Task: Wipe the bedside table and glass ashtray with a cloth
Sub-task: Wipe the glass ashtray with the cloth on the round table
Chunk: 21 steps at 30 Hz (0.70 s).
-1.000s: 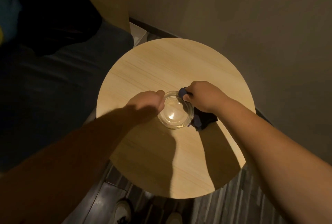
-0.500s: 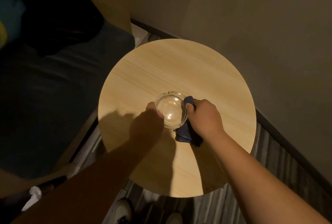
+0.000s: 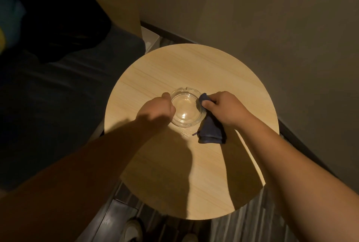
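A clear glass ashtray stands near the middle of the round light-wood bedside table. My left hand grips the ashtray's left rim, thumb at the edge. My right hand is closed on a dark blue cloth. The cloth's top end is pressed against the ashtray's right rim, and the rest hangs down onto the tabletop below my palm.
A dark bed lies close on the left of the table. A beige wall with a dark skirting board runs behind and to the right. Striped floor and my shoes show below the table's near edge.
The cloth in my right hand has slid up along the ashtray's right rim. My left hand keeps holding the left rim. The camera view has shifted a little.
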Tool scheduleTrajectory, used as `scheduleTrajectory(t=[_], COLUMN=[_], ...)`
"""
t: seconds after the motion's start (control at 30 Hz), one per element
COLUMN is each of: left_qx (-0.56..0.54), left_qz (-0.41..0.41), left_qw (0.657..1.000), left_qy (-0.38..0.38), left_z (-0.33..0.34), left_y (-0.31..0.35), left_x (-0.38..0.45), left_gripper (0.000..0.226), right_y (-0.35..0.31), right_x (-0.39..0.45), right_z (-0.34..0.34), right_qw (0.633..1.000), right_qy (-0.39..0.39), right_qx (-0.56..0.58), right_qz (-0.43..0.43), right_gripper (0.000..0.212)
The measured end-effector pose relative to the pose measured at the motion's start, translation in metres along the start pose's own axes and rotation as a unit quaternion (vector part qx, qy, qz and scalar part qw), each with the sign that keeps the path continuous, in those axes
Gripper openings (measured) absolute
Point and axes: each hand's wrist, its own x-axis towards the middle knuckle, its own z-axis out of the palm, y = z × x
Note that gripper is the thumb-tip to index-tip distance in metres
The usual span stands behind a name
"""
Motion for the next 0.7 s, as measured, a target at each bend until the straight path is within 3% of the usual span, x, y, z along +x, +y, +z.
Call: scheduleTrajectory(t=[0.5, 0.7], left_qx=[0.022, 0.014], left_qz=[0.049, 0.046], left_qw=[0.999, 0.999], left_qy=[0.008, 0.018], left_z=[-0.004, 0.0], left_y=[-0.002, -0.003], left_x=[-0.005, -0.004], left_gripper=[0.024, 0.025], right_y=[-0.003, -0.001], right_x=[0.0, 0.001], right_z=[0.015, 0.019], right_qw=[0.993, 0.972], right_qy=[0.064, 0.089], right_qx=[0.094, 0.21], right_qz=[0.02, 0.053], right_gripper=[0.033, 0.033])
